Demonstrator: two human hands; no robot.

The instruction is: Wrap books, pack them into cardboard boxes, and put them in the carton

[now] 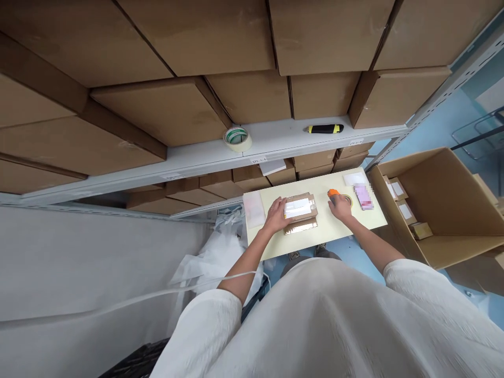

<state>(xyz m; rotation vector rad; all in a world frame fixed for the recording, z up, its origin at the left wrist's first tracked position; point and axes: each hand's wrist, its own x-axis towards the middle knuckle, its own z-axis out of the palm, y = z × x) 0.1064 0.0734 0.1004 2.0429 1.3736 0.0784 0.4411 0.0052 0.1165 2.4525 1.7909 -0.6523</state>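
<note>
Right grip (339, 206) clasps a tape dispenser (333, 193) near a pink item (363, 196), left grip (279, 213) holds a small box (301, 208).

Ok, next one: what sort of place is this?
Probably a stockroom with a packing spot: cardboard boxes stacked on metal shelving, a large open carton holding smaller boxes, and an orange tape dispenser in the right hand.

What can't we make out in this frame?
All head view:
Left end of the small box: hidden by the left hand.
Part of the orange tool: covered by the right hand.
Detail on the purple item: masked by pixelation.
Shelf tags: print too small.
White shirt: cut off by the bottom edge.
</note>
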